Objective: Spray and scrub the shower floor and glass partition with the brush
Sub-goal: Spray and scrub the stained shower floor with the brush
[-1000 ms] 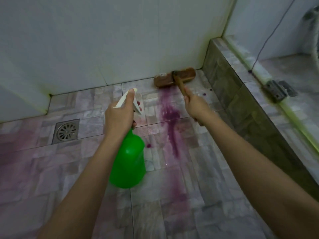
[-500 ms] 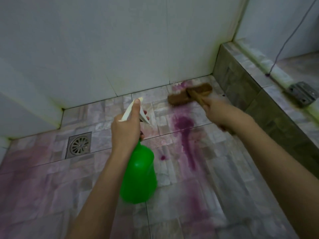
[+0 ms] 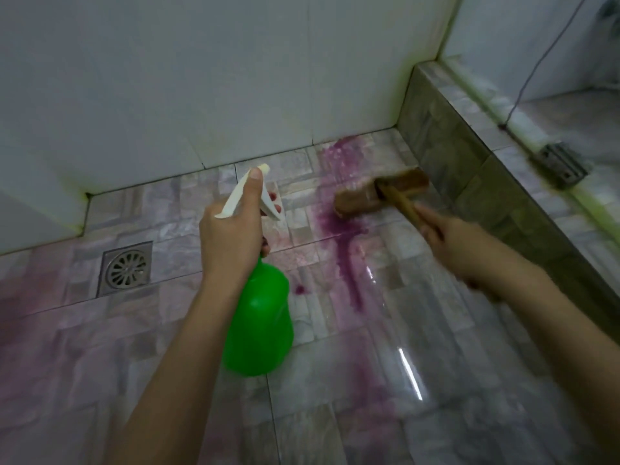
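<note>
My left hand (image 3: 231,236) grips the white trigger head of a green spray bottle (image 3: 260,325), held above the tiled shower floor (image 3: 436,347) with its nozzle pointing away from me. My right hand (image 3: 453,245) holds the wooden handle of a brown scrub brush (image 3: 379,193). The brush head lies on the floor at the top of a purple stain (image 3: 345,260), close to the raised tiled kerb (image 3: 469,182). The right hand and brush are motion-blurred.
A square metal floor drain (image 3: 125,267) sits at the left. White wall tiles (image 3: 218,78) close off the back. On top of the kerb at the right are a metal hinge bracket (image 3: 563,164) and a thin dark cable (image 3: 533,75).
The brush has slid from the back wall toward me and to the right, along the top of the purple stain. The left hand still holds the spray bottle the same way.
</note>
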A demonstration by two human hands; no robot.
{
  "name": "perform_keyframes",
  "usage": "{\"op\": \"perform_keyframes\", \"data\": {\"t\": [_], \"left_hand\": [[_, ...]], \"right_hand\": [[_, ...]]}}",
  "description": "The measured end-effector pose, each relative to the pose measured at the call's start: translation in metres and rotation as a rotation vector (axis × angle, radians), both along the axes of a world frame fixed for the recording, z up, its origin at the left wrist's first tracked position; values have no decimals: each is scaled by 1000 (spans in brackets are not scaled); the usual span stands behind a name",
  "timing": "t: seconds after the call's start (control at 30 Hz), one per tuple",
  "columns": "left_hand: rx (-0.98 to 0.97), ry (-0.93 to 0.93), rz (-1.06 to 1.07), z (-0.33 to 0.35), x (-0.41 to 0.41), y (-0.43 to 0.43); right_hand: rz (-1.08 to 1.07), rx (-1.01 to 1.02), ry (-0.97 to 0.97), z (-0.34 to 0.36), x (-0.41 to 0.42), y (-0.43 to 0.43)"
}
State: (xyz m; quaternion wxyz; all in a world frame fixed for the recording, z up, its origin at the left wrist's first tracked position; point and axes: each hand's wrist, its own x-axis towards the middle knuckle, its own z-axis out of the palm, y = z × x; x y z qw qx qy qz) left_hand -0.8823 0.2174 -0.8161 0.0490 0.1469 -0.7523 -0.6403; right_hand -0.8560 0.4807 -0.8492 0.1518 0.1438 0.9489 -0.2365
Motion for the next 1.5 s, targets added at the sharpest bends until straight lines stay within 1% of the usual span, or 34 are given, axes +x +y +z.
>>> {"op": "perform_keyframes", "data": {"t": [0.07, 0.13, 0.2, 0.27, 0.33, 0.4, 0.5, 0.53, 0.57, 0.63, 0.7, 0.73, 0.8, 0.87, 0.93, 0.97, 1.03, 1.1, 1.17, 1.23, 1.37, 1.5], "left_hand": [[12, -9, 4, 1, 4, 4], [27, -28, 5, 2, 7, 6], [34, -13, -13, 5, 8, 8], [33, 15, -33, 8, 9, 7], [24, 27, -44, 10, 10, 6], [1, 31, -48, 9, 12, 5], [-13, 36, -30, 10, 16, 4], [-15, 35, -35, 12, 17, 5], [-21, 37, -48, 14, 19, 5], [-28, 59, -73, 18, 20, 5], [-35, 79, -82, 20, 21, 4], [-41, 81, -78, 20, 21, 4], [-45, 79, -73, 19, 20, 6], [-44, 57, -94, 18, 19, 11], [-33, 40, -124, 21, 14, 17], [-32, 34, -144, 22, 9, 20], [-35, 22, -203, 25, -5, 25], [-32, 10, -275, 28, -25, 30], [-64, -15, -364, 26, -49, 40], [-147, -38, -475, 21, -74, 58], [-273, -107, -642, 7, -100, 94], [-265, -110, -624, -1, -112, 119]], "right_hand": [[6, 13, 73, -9, -48, 11], [-10, -2, 90, -11, -84, 17], [-11, 20, 53, -9, -80, 19], [-21, 66, 25, -7, -39, 18], [-61, 64, -12, -3, -2, 14], [-53, 49, -11, -1, -17, 15], [13, 23, -10, 3, -80, 27], [24, 8, -20, 5, -90, 30], [33, 3, -31, 6, -86, 33], [47, 20, -29, 5, -49, 37], [-6, -22, -63, 2, 3, 35], [-37, -44, -78, 3, 16, 34], [-37, -34, -35, -2, -7, 36], [-22, 0, 0, -4, -58, 32], [-12, -37, 24, -5, -97, 24], [-11, -52, 44, -6, -103, 21], [-5, -66, 72, -6, -76, 18], [-18, -66, 98, -9, -13, 22], [-57, -76, 54, -10, 56, 25], [-93, -66, 16, -11, 94, 25], [-103, -50, 64, -20, 99, 18], [-110, -58, 34, -18, 103, 17]]}}
